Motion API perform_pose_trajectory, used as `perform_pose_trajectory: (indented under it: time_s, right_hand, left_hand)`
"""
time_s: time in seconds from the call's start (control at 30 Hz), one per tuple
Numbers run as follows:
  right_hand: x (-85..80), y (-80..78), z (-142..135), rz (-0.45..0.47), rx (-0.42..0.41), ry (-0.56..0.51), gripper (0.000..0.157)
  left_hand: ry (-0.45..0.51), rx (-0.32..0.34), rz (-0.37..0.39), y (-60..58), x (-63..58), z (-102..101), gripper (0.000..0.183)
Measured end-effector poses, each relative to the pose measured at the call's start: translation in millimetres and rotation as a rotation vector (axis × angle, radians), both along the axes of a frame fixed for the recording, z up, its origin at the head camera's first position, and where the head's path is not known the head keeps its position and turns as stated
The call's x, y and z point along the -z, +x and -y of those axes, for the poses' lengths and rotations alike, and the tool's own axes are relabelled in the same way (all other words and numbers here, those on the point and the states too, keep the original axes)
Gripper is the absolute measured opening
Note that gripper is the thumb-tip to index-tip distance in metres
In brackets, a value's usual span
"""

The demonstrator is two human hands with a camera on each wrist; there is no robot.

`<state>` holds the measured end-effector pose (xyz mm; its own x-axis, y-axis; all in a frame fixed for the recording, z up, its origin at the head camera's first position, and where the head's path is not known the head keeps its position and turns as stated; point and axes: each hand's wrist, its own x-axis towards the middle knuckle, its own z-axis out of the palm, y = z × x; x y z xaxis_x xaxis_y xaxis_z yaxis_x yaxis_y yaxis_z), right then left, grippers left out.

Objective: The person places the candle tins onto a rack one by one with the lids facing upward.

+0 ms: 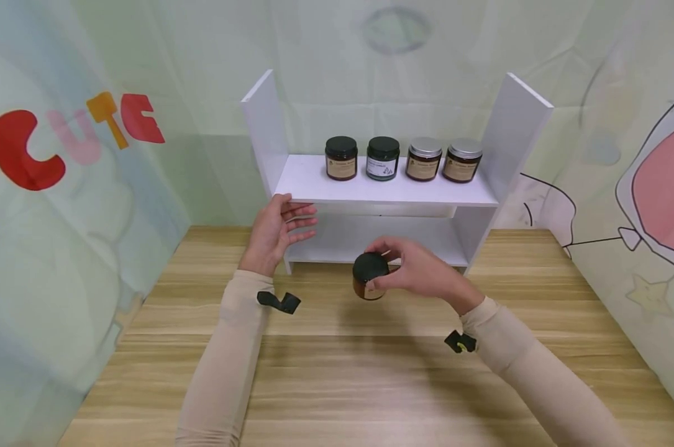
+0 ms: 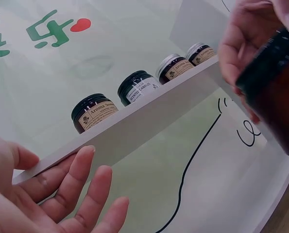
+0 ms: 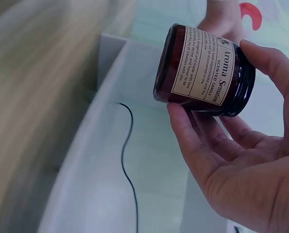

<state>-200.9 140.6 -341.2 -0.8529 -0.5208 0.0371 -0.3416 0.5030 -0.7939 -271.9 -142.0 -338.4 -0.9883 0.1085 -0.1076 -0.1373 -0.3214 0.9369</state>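
My right hand (image 1: 417, 270) holds an amber scented candle jar (image 3: 202, 68) with a black lid between thumb and fingers, in front of the white shelf's (image 1: 381, 194) lower level. Its tan label reads "Aroma Sensation" in the right wrist view. At the upper board's left front corner, my left hand (image 1: 277, 230) pinches the edge, thumb on top and index finger beneath; the other fingers extend loosely. A black-lidded amber jar (image 1: 341, 159), a black-lidded jar with a white label (image 1: 382, 159) and two silver-lidded jars (image 1: 423, 159) stand in a row on that board.
The shelf stands at the back of a wood-grain table (image 1: 337, 372), with upright side panels (image 1: 518, 133) rising past the upper board. Printed cloth (image 1: 146, 49) with letters and drawings surrounds the table at the back and sides.
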Motion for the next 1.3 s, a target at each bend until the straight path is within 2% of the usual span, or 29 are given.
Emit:
perform_pose_trajectory:
  time_s: [0.37,0.67,1.0,1.3]
  right_hand:
    - [-26.2,-17.1,-4,-0.017,0.013,-0.009,0.049]
    - [-50.1,-27.7,-2,0.014,-0.004,0.002,0.050]
    - [-73.6,-33.2,1,-0.030,0.026,-0.005,0.051]
    - [-90.4,-39.9,3,-0.065,0.026,-0.011,0.048]
  left_hand:
    - [0.003,-0.002,0.002,0.6,-0.7,0,0.043]
    - [0.003,-0.009,-0.004,-0.2,-0.5,-1,0.042]
    - [-0.008,-0.008,0.014,0.8,-0.6,-1,0.043]
    - [0.006,-0.006,-0.004,0.3,-0.2,0,0.043]
